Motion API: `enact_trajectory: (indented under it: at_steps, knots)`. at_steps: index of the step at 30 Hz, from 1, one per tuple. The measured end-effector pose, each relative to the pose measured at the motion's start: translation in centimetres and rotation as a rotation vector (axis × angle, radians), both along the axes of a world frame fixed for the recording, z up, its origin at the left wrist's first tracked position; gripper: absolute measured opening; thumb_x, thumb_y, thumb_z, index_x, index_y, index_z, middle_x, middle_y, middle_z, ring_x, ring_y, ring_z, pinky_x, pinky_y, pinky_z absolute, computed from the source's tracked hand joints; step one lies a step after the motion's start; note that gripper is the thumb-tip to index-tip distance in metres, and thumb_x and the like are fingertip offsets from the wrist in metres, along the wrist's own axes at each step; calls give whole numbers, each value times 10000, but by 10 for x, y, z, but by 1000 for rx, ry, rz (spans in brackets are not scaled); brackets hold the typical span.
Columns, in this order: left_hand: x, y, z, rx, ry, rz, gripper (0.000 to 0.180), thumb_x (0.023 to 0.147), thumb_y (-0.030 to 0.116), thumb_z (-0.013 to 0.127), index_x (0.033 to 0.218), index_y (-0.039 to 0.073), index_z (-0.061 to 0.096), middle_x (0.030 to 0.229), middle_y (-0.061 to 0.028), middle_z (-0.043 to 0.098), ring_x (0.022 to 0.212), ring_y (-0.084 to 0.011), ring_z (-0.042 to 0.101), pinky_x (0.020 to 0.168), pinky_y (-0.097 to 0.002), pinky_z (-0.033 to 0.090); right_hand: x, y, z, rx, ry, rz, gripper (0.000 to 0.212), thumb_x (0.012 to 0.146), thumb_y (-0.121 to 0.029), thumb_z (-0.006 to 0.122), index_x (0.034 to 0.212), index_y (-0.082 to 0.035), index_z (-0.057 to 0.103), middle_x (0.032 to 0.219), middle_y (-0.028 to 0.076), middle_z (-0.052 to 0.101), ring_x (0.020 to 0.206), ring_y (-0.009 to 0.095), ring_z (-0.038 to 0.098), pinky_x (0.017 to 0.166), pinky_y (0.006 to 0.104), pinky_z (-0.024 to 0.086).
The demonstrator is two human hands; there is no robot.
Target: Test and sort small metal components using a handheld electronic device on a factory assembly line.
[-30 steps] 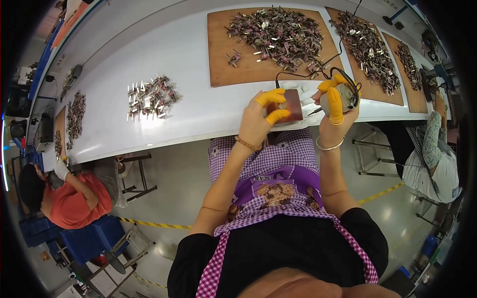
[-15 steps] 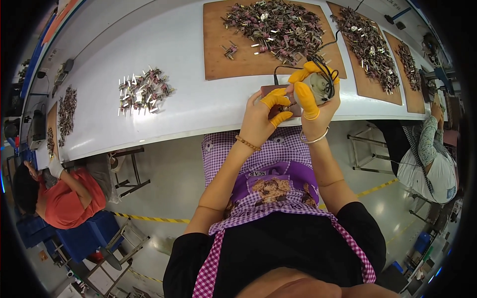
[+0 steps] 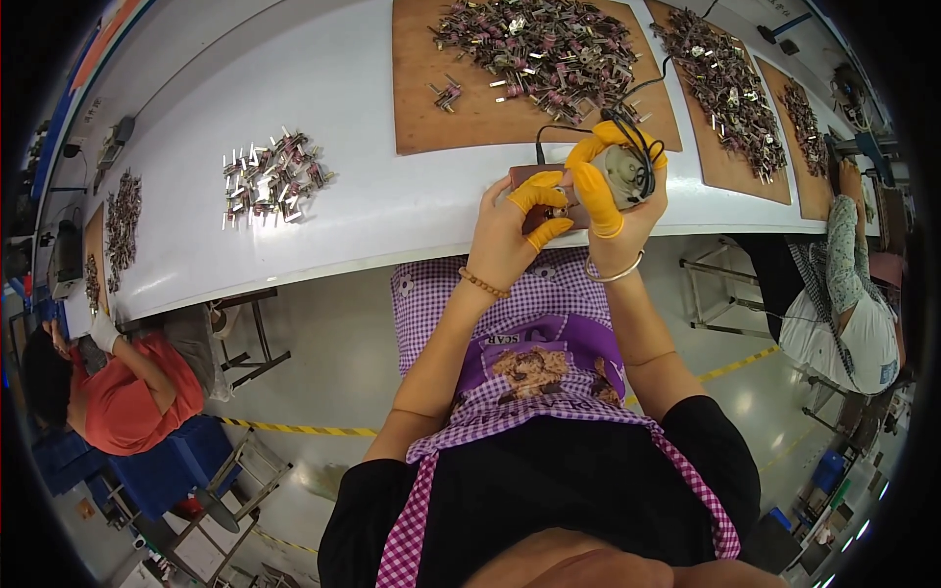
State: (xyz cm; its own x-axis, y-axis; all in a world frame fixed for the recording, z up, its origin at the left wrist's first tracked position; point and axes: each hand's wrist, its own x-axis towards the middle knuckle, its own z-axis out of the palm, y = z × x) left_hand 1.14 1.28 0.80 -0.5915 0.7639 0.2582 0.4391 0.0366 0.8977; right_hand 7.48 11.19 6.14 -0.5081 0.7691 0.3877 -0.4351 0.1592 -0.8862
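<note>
Both my hands work close together over a small brown block-like box (image 3: 526, 174) at the table's front edge, with yellow finger covers on several fingertips. My left hand (image 3: 507, 223) is closed in a pinch around a small metal part (image 3: 559, 211) at the box; its exact kind is too small to make out. My right hand (image 3: 624, 223) grips a rounded grey-beige tool (image 3: 620, 172) with a black cable looped over it. The tool's lower end is hidden by my fingers. A black plug with a thin cable (image 3: 540, 153) stands up behind the box.
A heap of small metal-pronged parts (image 3: 549, 59) covers a brown board (image 3: 421, 122) beyond my hands. Another pile (image 3: 274, 176) lies on the white table (image 3: 363, 196) to the left. More loaded boards stand right. One person (image 3: 137, 397) sits at left, another (image 3: 833, 323) at right.
The whole view has shifted slightly, so the table's things sit a little further left. My hands keep nearly the same hold. The right-hand worker's arm has moved a little.
</note>
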Motion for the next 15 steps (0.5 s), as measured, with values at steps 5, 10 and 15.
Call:
enact_trajectory:
  at_steps: [5, 10, 15]
  knots:
    - [-2, 1, -1, 30, 121, 10, 266, 694, 194, 707, 930, 108, 619, 651, 27, 584, 607, -138, 523, 993, -341, 285, 1, 1, -3, -55, 20, -38, 511, 637, 8, 747, 1088, -30, 509, 1017, 78, 617, 856, 160, 597, 773, 240, 466]
    - [-1, 1, 4, 5, 115, 4, 288, 694, 202, 705, 952, 108, 621, 646, 25, 581, 609, -138, 525, 991, -339, 286, 0, 0, 0, 4, -14, -10, 510, 629, -2, 755, 1078, -28, 515, 1009, 76, 618, 840, 154, 596, 762, 240, 470]
    - [-1, 0, 2, 7, 107, 4, 320, 687, 205, 709, 980, 106, 622, 656, 24, 589, 612, -138, 527, 990, -337, 286, -2, -4, 7, 53, -66, -40, 507, 623, -15, 762, 1067, -19, 519, 945, 69, 632, 767, 157, 606, 717, 241, 485]
